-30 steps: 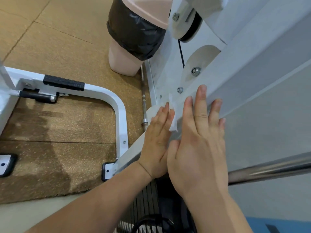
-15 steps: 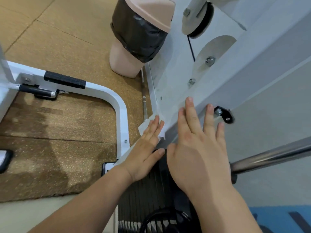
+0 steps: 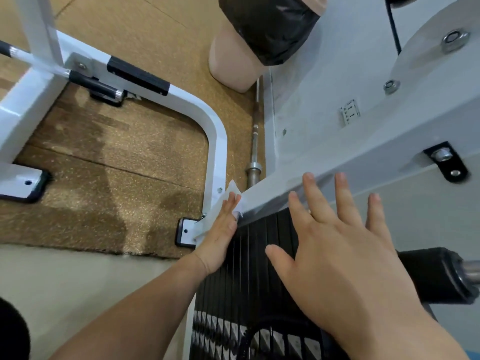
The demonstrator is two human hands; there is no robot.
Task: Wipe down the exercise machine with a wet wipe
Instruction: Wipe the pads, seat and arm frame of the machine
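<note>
The exercise machine has a white slanted beam [image 3: 280,188] running from lower left to upper right, above a black weight stack [image 3: 259,268]. My left hand [image 3: 220,235] lies flat against the beam's lower end, pressing a white wet wipe [image 3: 235,190] onto it; only the wipe's corner shows past my fingertips. My right hand [image 3: 342,253] is spread with fingers apart, holding nothing, its fingertips touching the beam's lower edge above the weight stack.
A white curved floor frame [image 3: 207,120] with a black foot pad [image 3: 137,75] lies at left on brown rubber matting [image 3: 117,157]. A barbell [image 3: 255,141] rests beside the machine. A pink bin with a black bag [image 3: 259,35] stands at top. A black foam roller [image 3: 436,276] sits at right.
Both hands have slid down the slanted beam toward its lower end, the left carrying the wipe along it. The view has tilted down, showing more of the weight stack.
</note>
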